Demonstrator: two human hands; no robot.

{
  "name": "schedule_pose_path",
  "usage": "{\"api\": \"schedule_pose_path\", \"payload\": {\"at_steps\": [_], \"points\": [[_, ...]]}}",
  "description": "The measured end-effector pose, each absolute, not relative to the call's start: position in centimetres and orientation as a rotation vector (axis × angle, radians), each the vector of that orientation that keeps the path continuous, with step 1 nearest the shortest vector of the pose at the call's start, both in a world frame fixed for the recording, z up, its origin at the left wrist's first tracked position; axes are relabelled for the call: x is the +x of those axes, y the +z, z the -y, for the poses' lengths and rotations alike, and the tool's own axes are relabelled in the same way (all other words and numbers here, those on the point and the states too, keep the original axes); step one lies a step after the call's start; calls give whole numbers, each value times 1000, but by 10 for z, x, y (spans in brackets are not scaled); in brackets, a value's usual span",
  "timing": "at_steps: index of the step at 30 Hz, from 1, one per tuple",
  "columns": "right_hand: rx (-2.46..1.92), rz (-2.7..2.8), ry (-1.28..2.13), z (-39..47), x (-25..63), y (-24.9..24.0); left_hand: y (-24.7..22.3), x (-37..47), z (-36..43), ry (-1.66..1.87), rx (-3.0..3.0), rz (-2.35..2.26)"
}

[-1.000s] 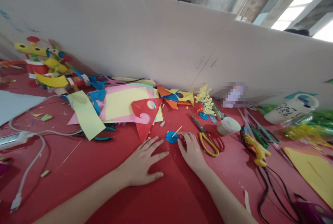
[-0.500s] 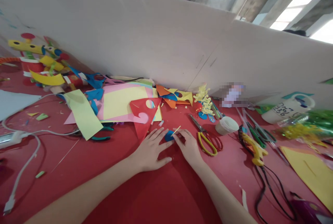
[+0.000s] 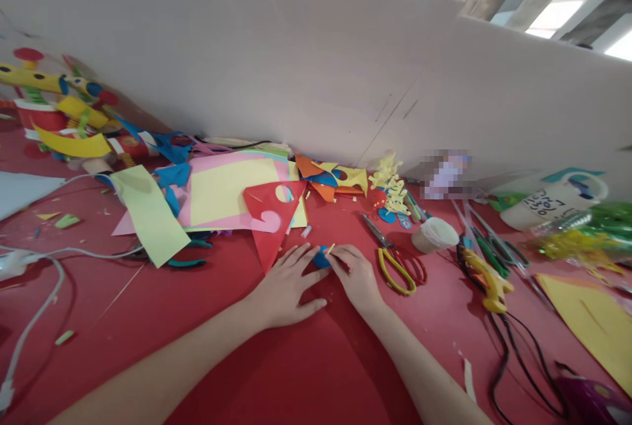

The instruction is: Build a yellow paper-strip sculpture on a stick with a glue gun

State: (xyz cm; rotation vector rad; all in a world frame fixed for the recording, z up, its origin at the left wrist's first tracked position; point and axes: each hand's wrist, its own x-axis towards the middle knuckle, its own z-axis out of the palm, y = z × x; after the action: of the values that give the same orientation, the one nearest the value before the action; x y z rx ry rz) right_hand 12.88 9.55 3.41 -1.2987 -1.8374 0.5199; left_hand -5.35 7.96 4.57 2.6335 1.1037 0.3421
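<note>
My left hand (image 3: 291,285) lies flat on the red table with its fingers spread, the fingertips at the edge of a small blue round piece (image 3: 321,257). From the other side my right hand (image 3: 356,277) pinches a thin yellowish stick (image 3: 331,249) between thumb and fingers, right over the blue piece. Whether the stick's lower end touches the piece I cannot tell. Just beyond my left fingers is a red sheet with cut-outs (image 3: 266,214). Scissors with yellow and red handles (image 3: 395,264) rest to the right of my right hand.
A white cup (image 3: 434,235) and a yellow glue gun (image 3: 488,280) with a black cord stand to the right. Coloured sheets (image 3: 222,195) and paper scraps lie at the back, before a pale partition (image 3: 276,63). Teal-handled pliers (image 3: 190,254) and a white cable (image 3: 34,320) are at left.
The view has tipped down slightly and shifted. The stick in my right hand now shows shorter. My left hand stays flat in nearly the same place.
</note>
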Motion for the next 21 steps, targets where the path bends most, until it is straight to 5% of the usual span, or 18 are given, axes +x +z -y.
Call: {"api": "schedule_pose_path", "payload": {"at_steps": [21], "points": [[-1349,1810,556,-97,132,30,45,-55,-79,343,2632,-1100]]}}
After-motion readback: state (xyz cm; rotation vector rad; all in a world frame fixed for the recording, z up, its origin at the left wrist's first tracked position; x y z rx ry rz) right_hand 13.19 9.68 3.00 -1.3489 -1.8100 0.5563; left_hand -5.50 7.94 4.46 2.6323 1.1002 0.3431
